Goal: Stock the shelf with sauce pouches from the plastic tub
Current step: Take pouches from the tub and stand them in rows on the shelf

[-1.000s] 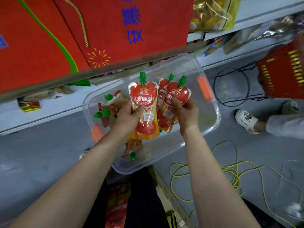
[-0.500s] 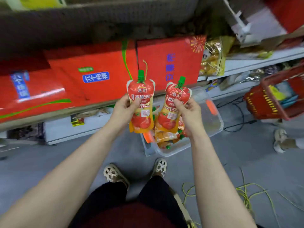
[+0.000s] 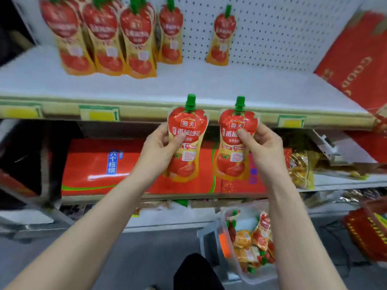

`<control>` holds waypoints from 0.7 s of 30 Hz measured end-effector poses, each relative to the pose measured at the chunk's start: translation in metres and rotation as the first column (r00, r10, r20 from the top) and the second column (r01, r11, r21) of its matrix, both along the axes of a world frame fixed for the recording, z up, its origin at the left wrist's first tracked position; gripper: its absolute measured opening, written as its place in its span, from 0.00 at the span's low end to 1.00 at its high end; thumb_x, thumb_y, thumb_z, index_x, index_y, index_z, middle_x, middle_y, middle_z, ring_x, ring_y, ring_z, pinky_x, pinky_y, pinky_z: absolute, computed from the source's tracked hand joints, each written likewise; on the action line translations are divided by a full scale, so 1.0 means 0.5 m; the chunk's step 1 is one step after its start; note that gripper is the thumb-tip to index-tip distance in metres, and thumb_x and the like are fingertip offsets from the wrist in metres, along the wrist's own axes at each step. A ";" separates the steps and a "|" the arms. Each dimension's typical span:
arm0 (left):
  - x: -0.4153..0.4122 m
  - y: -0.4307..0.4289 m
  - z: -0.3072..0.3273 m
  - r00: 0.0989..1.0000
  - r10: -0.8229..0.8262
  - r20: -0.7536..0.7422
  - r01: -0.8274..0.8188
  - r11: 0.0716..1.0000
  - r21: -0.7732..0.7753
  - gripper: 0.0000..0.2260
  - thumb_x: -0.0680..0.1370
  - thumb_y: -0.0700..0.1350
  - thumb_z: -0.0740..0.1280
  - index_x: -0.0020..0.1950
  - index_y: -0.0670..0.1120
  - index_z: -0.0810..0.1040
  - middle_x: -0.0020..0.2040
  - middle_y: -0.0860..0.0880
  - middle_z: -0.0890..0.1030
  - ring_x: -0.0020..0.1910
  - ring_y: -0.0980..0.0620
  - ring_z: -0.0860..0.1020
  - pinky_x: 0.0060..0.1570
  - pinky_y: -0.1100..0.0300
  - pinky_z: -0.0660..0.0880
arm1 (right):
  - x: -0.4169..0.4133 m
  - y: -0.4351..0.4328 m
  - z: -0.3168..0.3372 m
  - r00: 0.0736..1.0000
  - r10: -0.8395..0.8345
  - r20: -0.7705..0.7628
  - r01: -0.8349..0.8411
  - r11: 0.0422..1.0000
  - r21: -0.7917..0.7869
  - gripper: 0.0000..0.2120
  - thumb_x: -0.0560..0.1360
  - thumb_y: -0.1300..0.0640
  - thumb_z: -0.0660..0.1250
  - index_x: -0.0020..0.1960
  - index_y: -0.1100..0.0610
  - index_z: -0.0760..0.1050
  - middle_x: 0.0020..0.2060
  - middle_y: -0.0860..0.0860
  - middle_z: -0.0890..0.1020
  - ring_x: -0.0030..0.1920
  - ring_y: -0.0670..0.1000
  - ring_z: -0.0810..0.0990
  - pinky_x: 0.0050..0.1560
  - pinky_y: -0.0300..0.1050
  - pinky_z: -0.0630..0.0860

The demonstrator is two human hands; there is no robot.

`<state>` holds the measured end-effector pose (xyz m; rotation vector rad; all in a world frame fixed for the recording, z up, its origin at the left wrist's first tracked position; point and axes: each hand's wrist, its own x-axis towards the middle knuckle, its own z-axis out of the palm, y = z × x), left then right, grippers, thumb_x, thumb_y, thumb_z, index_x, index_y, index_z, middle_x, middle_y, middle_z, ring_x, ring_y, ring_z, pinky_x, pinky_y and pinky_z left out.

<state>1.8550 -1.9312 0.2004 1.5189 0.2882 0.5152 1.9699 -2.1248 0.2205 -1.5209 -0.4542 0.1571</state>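
Note:
My left hand (image 3: 160, 148) grips one red tomato sauce pouch (image 3: 187, 130) with a green cap, held upright. My right hand (image 3: 262, 148) grips a second upright pouch (image 3: 236, 132) beside it. Both pouches are level with the front edge of the white shelf (image 3: 230, 86). On that shelf several like pouches (image 3: 109, 38) stand in rows at the left, and a single pouch (image 3: 222, 36) leans on the pegboard further right. The clear plastic tub (image 3: 211, 245) sits on the floor below my right arm with several pouches (image 3: 254, 243) inside.
Red gift boxes (image 3: 100, 166) fill the shelf below. A large red box (image 3: 356, 53) leans at the right end of the white shelf. Foil snack bags (image 3: 299, 164) lie right of my right hand. A red basket (image 3: 370, 229) stands on the floor at the right.
I have lifted both pouches from the tub's height up to the white shelf's front edge, and my view has tilted up; the tub now lies far below.

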 end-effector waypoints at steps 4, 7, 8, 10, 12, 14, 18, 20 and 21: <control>0.007 0.092 0.073 0.993 0.094 0.073 -0.096 0.995 0.028 0.06 0.78 0.43 0.67 0.54 0.50 0.79 0.46 0.51 0.85 0.46 0.54 0.84 0.46 0.61 0.80 | 0.045 0.112 0.115 0.974 0.136 0.180 -0.127 0.990 -0.061 0.06 0.75 0.65 0.70 0.49 0.56 0.80 0.38 0.44 0.85 0.41 0.43 0.81 0.46 0.38 0.78; 0.032 0.163 0.108 0.968 0.192 0.163 -0.196 0.980 0.012 0.05 0.78 0.41 0.68 0.53 0.48 0.79 0.46 0.51 0.85 0.47 0.55 0.82 0.48 0.59 0.78 | 0.097 0.195 0.189 0.955 0.168 0.244 -0.153 0.985 -0.083 0.06 0.74 0.63 0.71 0.47 0.53 0.81 0.35 0.40 0.84 0.38 0.38 0.79 0.43 0.33 0.75; 0.044 0.186 0.120 0.956 0.227 0.188 -0.232 0.973 0.005 0.06 0.78 0.40 0.67 0.53 0.48 0.79 0.45 0.53 0.85 0.46 0.56 0.82 0.47 0.60 0.78 | 0.122 0.221 0.208 0.953 0.177 0.245 -0.156 0.982 -0.101 0.05 0.75 0.63 0.71 0.47 0.53 0.80 0.34 0.40 0.83 0.36 0.36 0.78 0.39 0.30 0.73; 0.069 0.227 0.142 0.931 0.286 0.227 -0.292 0.956 -0.006 0.06 0.78 0.40 0.67 0.53 0.48 0.80 0.44 0.55 0.85 0.45 0.58 0.82 0.46 0.63 0.77 | 0.179 0.272 0.233 0.954 0.191 0.233 -0.155 0.974 -0.163 0.04 0.77 0.62 0.69 0.48 0.54 0.80 0.35 0.41 0.82 0.32 0.35 0.77 0.32 0.30 0.72; 0.097 0.262 0.160 0.910 0.332 0.248 -0.335 0.942 -0.030 0.06 0.78 0.40 0.67 0.54 0.47 0.79 0.45 0.55 0.85 0.46 0.58 0.82 0.47 0.62 0.77 | 0.243 0.321 0.240 0.960 0.215 0.178 -0.177 0.963 -0.205 0.03 0.78 0.62 0.68 0.50 0.56 0.79 0.37 0.46 0.82 0.33 0.37 0.80 0.31 0.34 0.75; 0.124 0.286 0.168 0.894 0.364 0.260 -0.361 0.931 -0.058 0.08 0.78 0.40 0.67 0.57 0.45 0.78 0.47 0.53 0.84 0.47 0.58 0.82 0.46 0.63 0.77 | 0.299 0.368 0.232 0.969 0.227 0.102 -0.203 0.959 -0.198 0.02 0.78 0.62 0.67 0.50 0.58 0.78 0.39 0.49 0.82 0.36 0.42 0.82 0.33 0.39 0.80; 0.174 0.315 0.168 0.884 0.394 0.253 -0.383 0.919 -0.091 0.10 0.79 0.39 0.66 0.59 0.44 0.78 0.49 0.52 0.85 0.47 0.58 0.83 0.45 0.65 0.78 | 0.397 0.453 0.199 0.980 0.197 -0.010 -0.196 0.967 -0.161 0.02 0.79 0.63 0.67 0.49 0.62 0.76 0.41 0.53 0.81 0.43 0.51 0.82 0.39 0.42 0.82; 0.195 0.326 0.164 0.883 0.393 0.256 -0.379 0.919 -0.106 0.09 0.79 0.39 0.66 0.59 0.46 0.78 0.48 0.53 0.85 0.48 0.57 0.83 0.45 0.64 0.78 | 0.430 0.489 0.185 0.984 0.178 -0.023 -0.179 0.972 -0.154 0.10 0.79 0.63 0.66 0.56 0.70 0.75 0.43 0.56 0.80 0.42 0.51 0.81 0.40 0.42 0.81; 0.203 0.331 0.162 0.884 0.392 0.253 -0.376 0.920 -0.111 0.09 0.79 0.39 0.66 0.58 0.46 0.78 0.48 0.53 0.85 0.49 0.56 0.83 0.45 0.64 0.78 | 0.441 0.505 0.182 0.984 0.175 -0.028 -0.177 0.973 -0.149 0.13 0.79 0.63 0.66 0.59 0.72 0.74 0.44 0.58 0.80 0.40 0.50 0.80 0.39 0.41 0.81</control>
